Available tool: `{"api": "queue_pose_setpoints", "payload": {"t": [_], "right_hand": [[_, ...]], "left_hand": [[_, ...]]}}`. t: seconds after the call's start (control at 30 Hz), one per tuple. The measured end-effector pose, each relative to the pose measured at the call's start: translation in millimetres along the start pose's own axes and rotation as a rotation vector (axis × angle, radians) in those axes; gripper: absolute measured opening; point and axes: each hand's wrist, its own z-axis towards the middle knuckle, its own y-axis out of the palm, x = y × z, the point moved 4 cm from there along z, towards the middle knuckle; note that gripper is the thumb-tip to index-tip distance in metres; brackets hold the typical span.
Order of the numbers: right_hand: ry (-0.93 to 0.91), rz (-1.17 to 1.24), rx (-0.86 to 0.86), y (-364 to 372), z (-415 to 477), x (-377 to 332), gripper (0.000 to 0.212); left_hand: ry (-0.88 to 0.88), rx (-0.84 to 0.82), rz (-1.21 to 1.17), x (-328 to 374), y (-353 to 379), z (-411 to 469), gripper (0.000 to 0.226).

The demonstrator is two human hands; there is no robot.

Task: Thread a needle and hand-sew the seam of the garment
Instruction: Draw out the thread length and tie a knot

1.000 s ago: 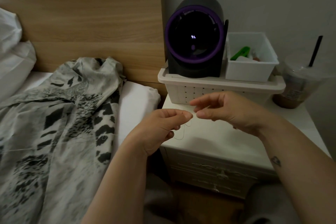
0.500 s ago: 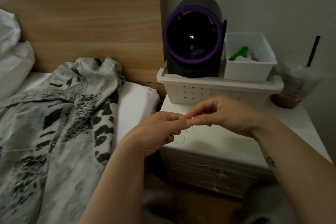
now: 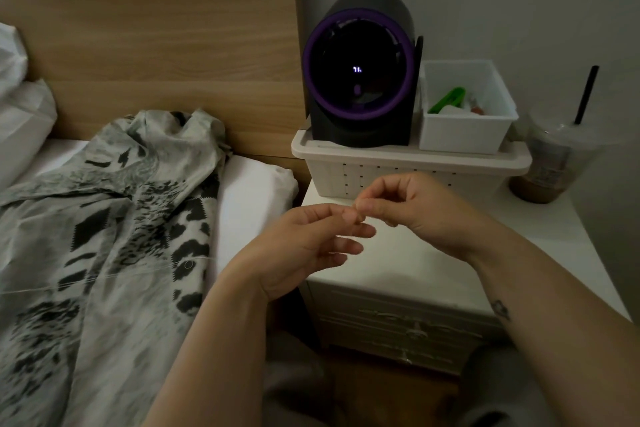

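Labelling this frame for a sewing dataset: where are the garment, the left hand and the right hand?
garment (image 3: 114, 236): head view, patterned cloth near its middle.
left hand (image 3: 298, 246): head view, middle of the hand.
right hand (image 3: 426, 215): head view, middle of the hand.

The garment lies spread and rumpled on the bed, pale grey with black blotched print, its collar end toward 12 o'clock. A thin pale thread runs across it from the 9 o'clock edge and ends in a small loop toward 3 o'clock. At 3 o'clock of the garment, the left hand and right hand meet with pinched fingertips; what they pinch is too small to tell.
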Motion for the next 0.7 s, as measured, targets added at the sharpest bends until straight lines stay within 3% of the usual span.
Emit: {"api": "queue_pose_setpoints", "payload": {"t": [0.13,0.23,0.4,0.47,0.53,0.6,0.67,0.7], "right_hand": [[-0.003,0.092,0.285,-14,2,4,0.006],[-0.024,0.135,0.437,-23,0,4,0.006],[-0.058,0.119,0.541,-31,-3,2,0.008],[-0.044,0.063,0.512,-30,-3,3,0.009],[-0.021,0.003,0.446,-25,-3,3,0.008],[-0.011,-0.032,0.398,-20,-3,3,0.007],[-0.024,-0.029,0.367,-17,-3,1,0.007],[-0.035,-0.022,0.344,-14,-3,-2,0.006]], "left_hand": [[0.025,0.162,0.044,-1,-5,5,0.015],[0.013,0.341,0.255,-4,-15,6,0.019],[-0.046,0.642,0.744,-6,-32,4,0.018],[-0.049,0.733,0.829,-5,-34,1,0.031],[0.087,0.834,0.885,4,-30,-5,0.040],[0.402,0.911,0.890,20,-16,-15,0.037],[0.599,0.845,0.818,29,1,-16,0.032],[0.601,0.765,0.752,28,8,-14,0.031]]}}
